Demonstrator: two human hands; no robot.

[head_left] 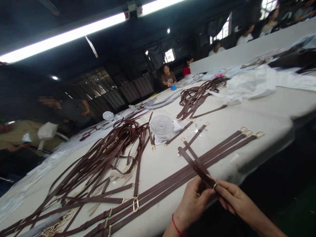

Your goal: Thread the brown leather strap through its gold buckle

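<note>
We note the left hand (192,204) and right hand (238,201), fingers closed on a brown leather strap (198,168) at its gold buckle (214,186), above the tabletop (222,115); a slip could tangle it with the parallel straps (222,145).

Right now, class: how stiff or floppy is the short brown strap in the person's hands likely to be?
Probably fairly stiff: the brown strap seems to run straight without drooping. Yet the long straps piled nearby curve freely, so it should still flex. Its gold metal fitting may weight that end slightly.
</note>
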